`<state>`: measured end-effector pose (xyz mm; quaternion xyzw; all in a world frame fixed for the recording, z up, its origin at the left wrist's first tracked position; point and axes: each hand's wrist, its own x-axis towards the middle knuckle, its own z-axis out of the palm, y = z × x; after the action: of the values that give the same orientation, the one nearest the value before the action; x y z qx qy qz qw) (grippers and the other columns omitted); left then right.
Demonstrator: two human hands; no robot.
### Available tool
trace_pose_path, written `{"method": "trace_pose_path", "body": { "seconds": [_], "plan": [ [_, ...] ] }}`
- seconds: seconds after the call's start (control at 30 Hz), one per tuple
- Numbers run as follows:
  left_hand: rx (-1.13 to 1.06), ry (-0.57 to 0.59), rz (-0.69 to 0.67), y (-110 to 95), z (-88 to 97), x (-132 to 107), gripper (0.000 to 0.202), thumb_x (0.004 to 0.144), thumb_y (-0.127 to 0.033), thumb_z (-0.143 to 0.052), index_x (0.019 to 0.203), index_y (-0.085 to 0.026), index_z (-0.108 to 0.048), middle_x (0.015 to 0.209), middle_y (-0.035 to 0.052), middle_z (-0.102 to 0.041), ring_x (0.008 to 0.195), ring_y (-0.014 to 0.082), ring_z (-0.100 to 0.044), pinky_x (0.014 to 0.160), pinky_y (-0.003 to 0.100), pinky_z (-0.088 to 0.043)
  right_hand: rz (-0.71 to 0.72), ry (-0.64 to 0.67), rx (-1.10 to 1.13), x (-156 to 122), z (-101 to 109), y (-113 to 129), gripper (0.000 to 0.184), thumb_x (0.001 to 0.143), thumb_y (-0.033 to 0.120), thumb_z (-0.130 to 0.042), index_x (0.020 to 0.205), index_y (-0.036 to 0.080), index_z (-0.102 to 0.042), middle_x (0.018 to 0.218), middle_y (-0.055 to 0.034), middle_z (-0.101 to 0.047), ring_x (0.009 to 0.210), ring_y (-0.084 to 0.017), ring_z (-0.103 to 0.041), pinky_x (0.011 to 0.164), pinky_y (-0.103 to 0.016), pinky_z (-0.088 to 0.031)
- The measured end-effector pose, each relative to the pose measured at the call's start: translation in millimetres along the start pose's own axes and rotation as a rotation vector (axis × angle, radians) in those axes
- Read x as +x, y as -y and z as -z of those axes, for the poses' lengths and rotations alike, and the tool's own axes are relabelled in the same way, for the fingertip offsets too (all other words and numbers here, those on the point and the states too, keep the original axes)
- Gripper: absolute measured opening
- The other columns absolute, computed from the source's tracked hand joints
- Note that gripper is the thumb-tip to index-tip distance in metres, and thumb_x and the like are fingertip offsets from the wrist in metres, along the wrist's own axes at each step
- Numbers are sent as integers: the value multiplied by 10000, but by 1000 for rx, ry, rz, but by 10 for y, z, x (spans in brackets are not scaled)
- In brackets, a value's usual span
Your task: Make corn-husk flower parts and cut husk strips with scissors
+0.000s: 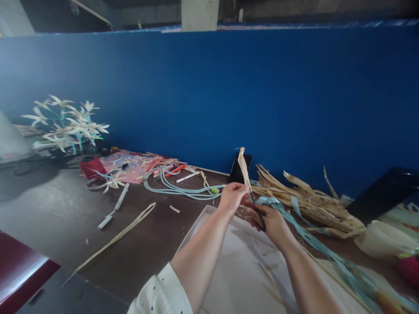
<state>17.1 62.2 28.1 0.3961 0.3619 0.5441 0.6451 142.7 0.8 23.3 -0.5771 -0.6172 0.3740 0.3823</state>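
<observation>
My left hand (pixel 234 195) pinches the lower part of a pale dried husk strip (pixel 242 163), which stands upright above the fingers with a curled tip. Just to its right, my right hand (pixel 270 220) is closed round the dark handles of a pair of scissors (pixel 258 214). The blades point up toward the strip beside my left fingers; whether they touch it I cannot tell. Below both hands lies a shallow white box lid (pixel 225 270) with thin husk scraps in it.
Dried husks (pixel 310 203) and blue ribbon (pixel 304 235) lie right, near a white bowl (pixel 386 237). A phone (pixel 235 168) leans on the blue partition (pixel 209 96). Blue-wrapped wires (pixel 183 190), a red cutter (pixel 175 170) and husk flowers (pixel 70 120) are left.
</observation>
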Motion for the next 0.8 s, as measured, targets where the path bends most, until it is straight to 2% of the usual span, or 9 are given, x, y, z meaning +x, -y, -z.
{"method": "trace_pose_path", "body": {
  "seconds": [0.23,0.43,0.8],
  "plan": [
    [82,-87,-72,-54,-3,-8,113,739,-239,-627,702,-137,-595,555,-21,-549,473,73,-526,518,200,-468,-5,31,5,1,-10,-46,462,726,487,-634,1047,157,-673,524,16,-578,450,-112,-457,459,-228,-347],
    [198,-41,-89,31,14,25,136,727,-279,-640,737,-146,-615,592,-6,-580,498,93,-548,508,208,-448,-13,3,26,6,-9,-26,481,734,458,-645,1081,125,-661,521,16,-563,451,-107,-444,463,-230,-341],
    [144,-7,-84,42,29,44,150,722,-290,-642,741,-145,-612,603,-7,-579,499,87,-541,529,217,-464,0,-4,35,14,-1,-49,510,720,471,-650,1095,126,-663,488,21,-554,413,-102,-437,422,-223,-324]
  ]
}}
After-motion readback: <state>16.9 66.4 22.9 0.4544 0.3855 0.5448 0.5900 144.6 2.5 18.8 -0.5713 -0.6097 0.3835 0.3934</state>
